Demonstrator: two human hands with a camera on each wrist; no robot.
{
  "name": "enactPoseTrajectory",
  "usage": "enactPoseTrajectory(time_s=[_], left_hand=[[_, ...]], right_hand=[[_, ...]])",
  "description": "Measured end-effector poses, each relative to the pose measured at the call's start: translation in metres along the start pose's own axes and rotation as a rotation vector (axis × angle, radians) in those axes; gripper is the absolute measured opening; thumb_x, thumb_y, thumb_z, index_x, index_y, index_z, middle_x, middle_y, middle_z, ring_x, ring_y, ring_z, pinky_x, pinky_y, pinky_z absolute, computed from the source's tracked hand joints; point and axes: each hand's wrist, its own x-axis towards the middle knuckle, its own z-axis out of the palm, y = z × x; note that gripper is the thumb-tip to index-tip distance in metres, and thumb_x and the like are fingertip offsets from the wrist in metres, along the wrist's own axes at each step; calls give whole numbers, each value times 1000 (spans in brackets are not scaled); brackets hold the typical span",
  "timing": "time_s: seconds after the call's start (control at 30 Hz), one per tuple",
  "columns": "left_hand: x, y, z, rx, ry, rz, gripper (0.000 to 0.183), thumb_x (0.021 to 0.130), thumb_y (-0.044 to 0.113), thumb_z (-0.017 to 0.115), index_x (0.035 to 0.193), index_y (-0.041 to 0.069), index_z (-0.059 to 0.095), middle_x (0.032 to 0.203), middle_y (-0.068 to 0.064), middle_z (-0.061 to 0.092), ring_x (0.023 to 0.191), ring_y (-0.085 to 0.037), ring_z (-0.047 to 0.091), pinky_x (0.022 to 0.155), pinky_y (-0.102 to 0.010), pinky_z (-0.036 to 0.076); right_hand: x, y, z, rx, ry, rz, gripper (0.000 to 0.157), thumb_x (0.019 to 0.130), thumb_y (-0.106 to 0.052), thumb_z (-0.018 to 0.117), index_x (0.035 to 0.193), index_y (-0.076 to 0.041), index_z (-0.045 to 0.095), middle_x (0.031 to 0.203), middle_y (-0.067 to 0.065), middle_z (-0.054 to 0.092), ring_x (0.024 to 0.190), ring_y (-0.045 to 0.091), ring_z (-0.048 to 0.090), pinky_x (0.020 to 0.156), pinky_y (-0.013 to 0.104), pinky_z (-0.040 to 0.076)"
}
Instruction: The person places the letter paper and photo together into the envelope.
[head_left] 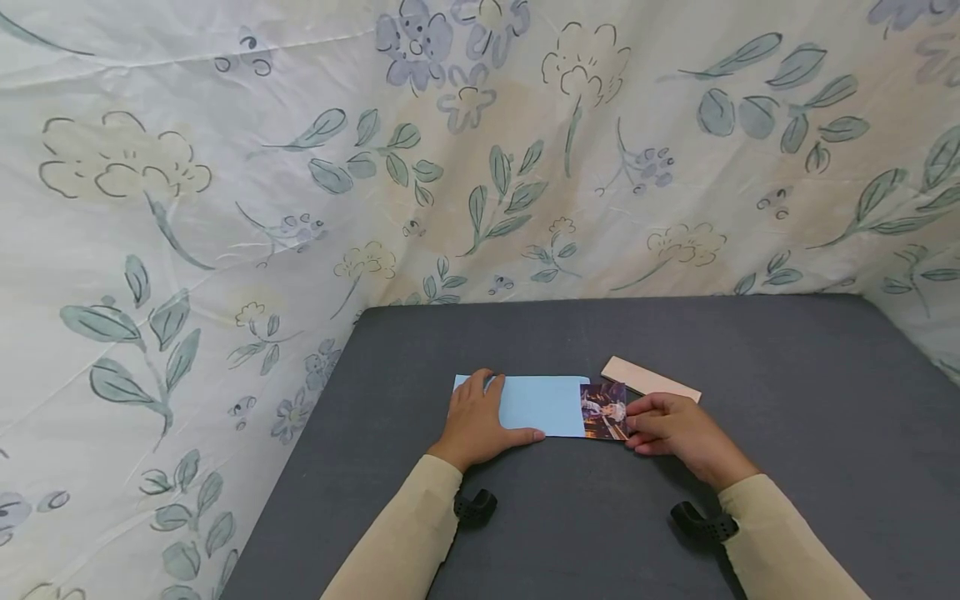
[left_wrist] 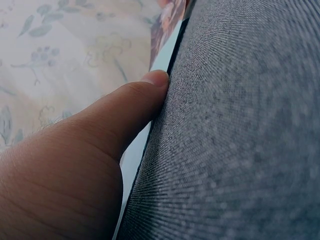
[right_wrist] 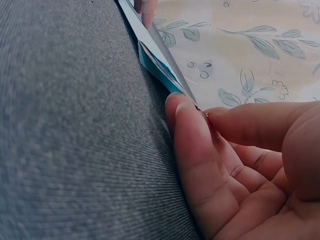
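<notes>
A light blue envelope lies flat on the dark grey table, its right end parted in the right wrist view. My left hand rests on its left part with fingers spread, the thumb pressing near the front edge. At the right end is a photo print with a dark, colourful picture, its left side meeting the envelope; how far it reaches inside is hidden. My right hand pinches the photo's right edge between thumb and fingers, seen close in the right wrist view.
Behind the right hand a flat beige strip lies slantwise, partly covered by the hand and photo. Grey fabric covers the table. Flower-patterned cloth hangs along the back and left sides. Each wrist wears a black band.
</notes>
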Motion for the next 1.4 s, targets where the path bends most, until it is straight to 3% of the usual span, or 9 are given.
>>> enactPoseTrajectory(time_s=[0.4,0.83,1.07,1.4], left_hand=[[-3,-2,0,-1,15,18,119,82,84,76,167,8,43,167,-16,35,155,-35,30,127,-60,19],[7,5,4,11,6,-26,121,82,86,74,169,9,41,167,-14,34,156,-33,29,128,-58,17],[10,4,6,-1,27,-11,120,82,84,77,167,7,43,166,-16,36,154,-35,31,126,-60,19],[11,4,3,4,-3,-8,121,82,85,75,169,9,41,167,-15,34,156,-34,29,127,-59,18]], right_hand=[[-1,3,7,5,10,-9,32,110,-6,66,130,17,59,103,19,72,88,28,77,76,37,65],[12,2,-6,4,-19,-19,34,109,-5,67,132,18,58,103,18,73,88,27,76,75,37,65],[15,1,-6,1,-12,-18,34,109,-3,66,134,18,58,103,17,73,86,25,75,74,36,64],[16,1,-3,-1,-23,-28,35,108,-3,67,134,19,58,103,17,72,85,25,75,74,36,64]])
